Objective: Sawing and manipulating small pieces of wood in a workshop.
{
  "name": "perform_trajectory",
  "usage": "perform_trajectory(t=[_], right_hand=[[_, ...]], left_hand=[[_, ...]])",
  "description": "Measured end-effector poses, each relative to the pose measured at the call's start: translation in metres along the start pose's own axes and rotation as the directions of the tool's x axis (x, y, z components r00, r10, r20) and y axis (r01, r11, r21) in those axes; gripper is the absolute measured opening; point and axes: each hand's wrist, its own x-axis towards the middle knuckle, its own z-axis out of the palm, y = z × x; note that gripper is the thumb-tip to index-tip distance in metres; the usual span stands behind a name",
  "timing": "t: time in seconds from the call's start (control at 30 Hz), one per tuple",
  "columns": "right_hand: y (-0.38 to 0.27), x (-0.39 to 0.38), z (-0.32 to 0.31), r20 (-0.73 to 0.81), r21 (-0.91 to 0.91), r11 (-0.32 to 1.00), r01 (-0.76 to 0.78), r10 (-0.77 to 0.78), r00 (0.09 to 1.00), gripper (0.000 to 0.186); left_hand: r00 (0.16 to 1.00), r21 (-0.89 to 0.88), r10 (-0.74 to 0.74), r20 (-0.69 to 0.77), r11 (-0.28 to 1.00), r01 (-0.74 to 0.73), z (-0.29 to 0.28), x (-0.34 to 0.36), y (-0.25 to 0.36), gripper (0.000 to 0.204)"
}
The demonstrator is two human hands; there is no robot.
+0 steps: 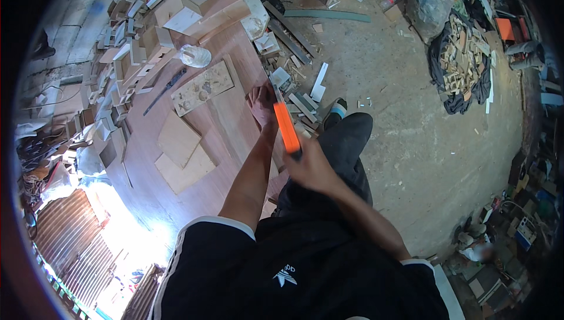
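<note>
My left hand (260, 102) presses down at the right edge of a large plywood sheet (226, 138), its fingers bent over the wood. My right hand (308, 161) is closed on the orange handle of a hand saw (286, 125), whose narrow blade lies along that edge beside my left fingers; the exact cut is hard to make out. A stained board (200, 91), loose square panels (176, 138), a dark long tool (164, 91) and a pale lidded container (195, 55) lie on the sheet to the left. My bent leg (346, 138) is right of the saw.
Stacked offcuts and box pieces (141, 55) line the back left. Scraps and long strips (282, 32) lie on the concrete floor (423, 161). A dark bag of wood scraps (458, 61) is at back right. A person (476, 249) is among clutter at lower right.
</note>
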Motion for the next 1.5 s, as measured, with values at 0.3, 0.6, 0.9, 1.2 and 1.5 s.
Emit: perform_trajectory(t=[0.3,0.6,0.9,1.2,1.5], right_hand=[[0.028,0.037,-0.003,-0.031,-0.075,0.997,0.021,-0.024,0.999,0.023],[0.000,0.005,-0.008,0.032,-0.062,0.998,0.001,0.001,0.999,0.015],[-0.016,-0.046,-0.012,0.046,0.017,0.999,0.048,-0.049,0.998,0.019],[0.014,-0.009,-0.002,0.095,-0.034,0.998,0.061,-0.058,0.994,0.019],[-0.089,-0.063,-0.052,-0.122,0.063,0.998,0.026,-0.018,0.992,0.019]], left_hand=[[0.985,-0.042,0.055,-0.166,0.997,-0.062,0.009,0.004,0.019,0.014],[0.999,0.063,-0.014,-0.031,0.998,0.016,0.000,0.003,0.006,0.015],[0.998,0.050,-0.059,0.023,0.997,0.057,0.001,0.000,-0.006,0.013],[0.998,0.119,-0.064,-0.008,0.991,0.065,0.011,-0.001,-0.012,0.013],[0.998,-0.013,-0.058,-0.022,0.998,0.058,0.002,0.005,0.006,0.008]])
